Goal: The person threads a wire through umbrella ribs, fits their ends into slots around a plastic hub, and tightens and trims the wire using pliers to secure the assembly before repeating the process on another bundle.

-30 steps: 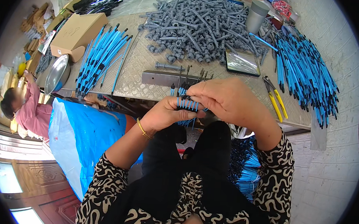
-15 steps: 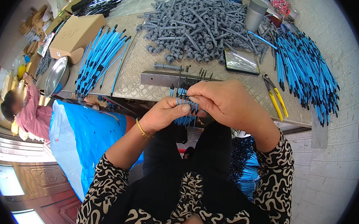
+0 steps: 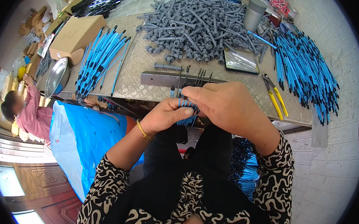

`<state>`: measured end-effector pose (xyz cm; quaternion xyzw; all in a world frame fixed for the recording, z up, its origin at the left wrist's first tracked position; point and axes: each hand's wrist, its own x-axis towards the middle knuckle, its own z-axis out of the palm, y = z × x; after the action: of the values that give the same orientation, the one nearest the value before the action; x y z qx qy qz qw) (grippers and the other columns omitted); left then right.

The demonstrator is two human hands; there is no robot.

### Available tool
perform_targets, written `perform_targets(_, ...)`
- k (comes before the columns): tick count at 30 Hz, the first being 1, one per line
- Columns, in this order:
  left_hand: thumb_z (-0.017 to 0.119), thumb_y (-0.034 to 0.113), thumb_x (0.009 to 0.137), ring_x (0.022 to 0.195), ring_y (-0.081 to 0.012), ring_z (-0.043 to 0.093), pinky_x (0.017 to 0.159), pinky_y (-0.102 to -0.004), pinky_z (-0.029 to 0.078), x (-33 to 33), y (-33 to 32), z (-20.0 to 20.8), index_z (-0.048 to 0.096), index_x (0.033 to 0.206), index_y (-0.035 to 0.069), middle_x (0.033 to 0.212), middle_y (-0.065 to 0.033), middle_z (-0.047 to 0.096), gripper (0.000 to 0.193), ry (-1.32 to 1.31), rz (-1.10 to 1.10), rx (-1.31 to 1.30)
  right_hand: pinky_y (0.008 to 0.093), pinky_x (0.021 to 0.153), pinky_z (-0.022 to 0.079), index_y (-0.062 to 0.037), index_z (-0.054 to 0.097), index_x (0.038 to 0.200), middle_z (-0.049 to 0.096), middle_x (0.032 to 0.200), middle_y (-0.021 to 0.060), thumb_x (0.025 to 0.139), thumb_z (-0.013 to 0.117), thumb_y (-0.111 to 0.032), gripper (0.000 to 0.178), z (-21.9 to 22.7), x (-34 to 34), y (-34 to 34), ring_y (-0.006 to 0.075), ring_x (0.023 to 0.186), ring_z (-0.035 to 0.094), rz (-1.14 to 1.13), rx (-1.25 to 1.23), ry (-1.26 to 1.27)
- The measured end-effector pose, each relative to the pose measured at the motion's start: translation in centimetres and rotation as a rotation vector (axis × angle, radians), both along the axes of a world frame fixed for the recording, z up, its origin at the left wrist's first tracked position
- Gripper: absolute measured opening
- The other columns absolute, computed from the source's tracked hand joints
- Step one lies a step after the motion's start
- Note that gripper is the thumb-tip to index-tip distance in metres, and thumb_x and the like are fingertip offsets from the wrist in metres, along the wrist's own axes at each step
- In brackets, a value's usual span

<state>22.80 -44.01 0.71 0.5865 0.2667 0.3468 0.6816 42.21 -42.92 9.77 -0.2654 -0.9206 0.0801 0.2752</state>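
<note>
My left hand (image 3: 163,114) is closed round a bundle of thin blue rods (image 3: 185,103) with black ends, the thumb lying across them. Right above the bundle, my right hand (image 3: 225,101) is closed, its fingertips pinched together by the rods' upper ends. Whatever lies between those fingertips is hidden. Just beyond both hands a grey metal bar (image 3: 159,79) lies along the table's front edge. Several thin dark pins (image 3: 200,76) stand upright at the bar. A single grey tube-shaped fitting (image 3: 167,67) lies behind it.
A big heap of grey plastic fittings (image 3: 193,28) covers the table's back. Blue rods lie in a pile at left (image 3: 101,60) and a larger pile at right (image 3: 303,70). Yellow-handled pliers (image 3: 277,97) rest near the right edge. A metal bowl (image 3: 57,78) and cardboard box (image 3: 78,36) stand left; a person (image 3: 33,111) sits beyond.
My right hand has shifted slightly left and its fingertips have moved up toward the rods' tops. My left hand still grips the bundle, nearly in the same place.
</note>
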Motion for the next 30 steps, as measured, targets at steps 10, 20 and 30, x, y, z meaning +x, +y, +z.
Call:
perform_targets(10, 0.056, 0.018, 0.088, 0.086, -0.0040, 0.050, 0.076, -0.0218, 0.042, -0.2, -0.1, -0.7, 0.060, 0.101, 0.001, 0.095, 0.0012, 0.061, 0.023, 0.043, 0.028, -0.001, 0.0321, 0.047, 0.043, -0.0099, 0.058, 0.092, 0.052, 0.064, 0.0041, 0.068, 0.061, -0.010, 0.025, 0.1, -0.4, -0.7, 0.0221, 0.055, 0.056, -0.057, 0.115, -0.059)
perform_targets(20, 0.055, 0.001, 0.084, 0.086, -0.0057, 0.053, 0.074, -0.0220, 0.043, 1.3, -1.4, 0.5, 0.060, 0.096, 0.001, 0.092, 0.0007, 0.061, 0.013, 0.090, 0.241, 0.099, 0.0294, 0.042, 0.041, -0.0098, 0.049, 0.072, 0.042, 0.070, 0.0042, 0.067, 0.059, -0.015, 0.012, -2.0, -3.0, 0.1, 0.0185, 0.053, 0.052, -0.105, 0.276, 0.100)
perform_targets(30, 0.055, 0.003, 0.084, 0.095, -0.0172, 0.058, 0.083, -0.0298, 0.045, 0.4, -0.6, -0.1, 0.059, 0.103, -0.001, 0.099, -0.0082, 0.062, 0.019, -0.026, 0.202, -0.020, 0.0345, 0.051, 0.044, -0.0088, 0.054, 0.076, 0.049, 0.072, 0.0059, 0.073, 0.059, -0.019, 0.012, -0.4, -1.9, 1.6, 0.0215, 0.056, 0.053, -0.082, 0.372, 0.234)
